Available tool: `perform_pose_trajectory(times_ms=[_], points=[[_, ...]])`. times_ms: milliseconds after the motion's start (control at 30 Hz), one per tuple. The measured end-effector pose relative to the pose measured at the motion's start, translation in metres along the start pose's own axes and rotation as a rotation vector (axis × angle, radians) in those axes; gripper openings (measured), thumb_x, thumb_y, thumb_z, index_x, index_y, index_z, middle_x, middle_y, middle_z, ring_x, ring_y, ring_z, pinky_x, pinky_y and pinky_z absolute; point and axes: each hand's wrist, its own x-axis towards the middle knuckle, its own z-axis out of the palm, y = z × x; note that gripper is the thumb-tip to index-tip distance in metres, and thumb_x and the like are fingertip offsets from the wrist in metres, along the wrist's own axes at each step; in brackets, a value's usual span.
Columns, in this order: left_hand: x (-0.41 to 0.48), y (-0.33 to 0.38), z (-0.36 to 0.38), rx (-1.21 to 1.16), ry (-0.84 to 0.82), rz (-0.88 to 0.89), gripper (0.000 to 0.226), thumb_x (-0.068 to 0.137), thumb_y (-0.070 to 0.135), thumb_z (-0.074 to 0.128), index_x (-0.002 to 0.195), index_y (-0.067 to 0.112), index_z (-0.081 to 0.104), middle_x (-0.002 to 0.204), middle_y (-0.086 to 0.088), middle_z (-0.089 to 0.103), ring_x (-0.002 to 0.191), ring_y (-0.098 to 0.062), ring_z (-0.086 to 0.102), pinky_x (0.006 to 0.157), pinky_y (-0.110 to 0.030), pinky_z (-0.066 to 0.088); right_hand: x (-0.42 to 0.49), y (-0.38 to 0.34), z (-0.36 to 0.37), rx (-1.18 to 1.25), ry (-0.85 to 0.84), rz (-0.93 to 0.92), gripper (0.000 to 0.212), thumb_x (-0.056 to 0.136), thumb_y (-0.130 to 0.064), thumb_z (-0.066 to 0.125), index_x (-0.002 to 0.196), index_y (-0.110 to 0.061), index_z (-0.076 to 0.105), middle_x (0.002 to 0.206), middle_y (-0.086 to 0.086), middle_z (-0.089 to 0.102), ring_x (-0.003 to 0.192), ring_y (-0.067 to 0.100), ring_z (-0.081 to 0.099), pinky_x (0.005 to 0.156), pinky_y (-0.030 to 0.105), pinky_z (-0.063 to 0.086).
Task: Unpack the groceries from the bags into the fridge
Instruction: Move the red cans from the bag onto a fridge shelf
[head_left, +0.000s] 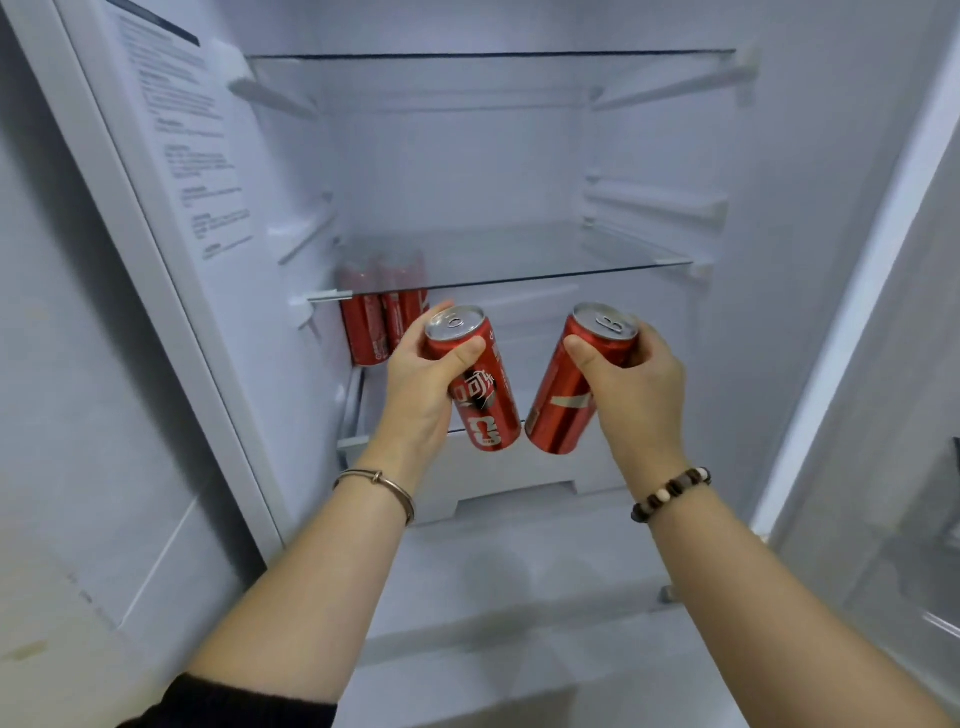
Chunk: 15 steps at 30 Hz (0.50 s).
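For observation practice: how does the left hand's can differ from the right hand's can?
The left can leans its top leftward; the right can leans rightward. The left can shows a dark printed design; the right can shows a white stripe. Both are red, held near the top.

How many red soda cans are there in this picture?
4. One can in the left hand, one can in the right hand, two cans standing back left under the glass shelf; more may hide behind the left hand.
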Motion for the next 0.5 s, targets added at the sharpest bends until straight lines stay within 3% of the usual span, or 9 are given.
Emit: perform_pose_trajectory(times_ms=[200,300,500], points=[[0.022,-0.01,-0.004,0.139,0.029,0.037,0.05,0.063,0.01,0.077,0.106,0.028,0.061,0.108,-0.004,0.067,0.102,-0.021,0.063,0.089,-0.036,0.052,0.029,0.012,0.024,-0.025,-0.049,-0.04,0.04,0.072,-0.016,0.078,0.107,-0.023,0.06,0.098,-0.012,0.064,0.087,-0.002,0.061,0.073,0.009,0.048],[0.034,-0.012,-0.006,0.203,0.041,0.045,0.048,0.071,0.001,0.076,0.109,0.026,0.059,0.107,-0.002,0.066,0.101,-0.019,0.063,0.087,-0.034,0.052,0.041,0.022,0.034,-0.046,-0.075,-0.03,0.042,0.07,-0.017,0.08,0.106,-0.024,0.06,0.099,-0.011,0.065,0.088,-0.001,0.061,0.073,0.013,0.047],[0.055,-0.012,-0.01,0.323,0.035,0.031,0.046,0.075,0.005,0.075,0.115,0.018,0.059,0.107,-0.001,0.067,0.097,-0.014,0.064,0.082,-0.028,0.053,0.06,0.038,0.052,-0.081,-0.145,-0.018,0.043,0.069,-0.019,0.082,0.105,-0.026,0.06,0.1,-0.011,0.065,0.091,0.004,0.062,0.077,0.021,0.05]])
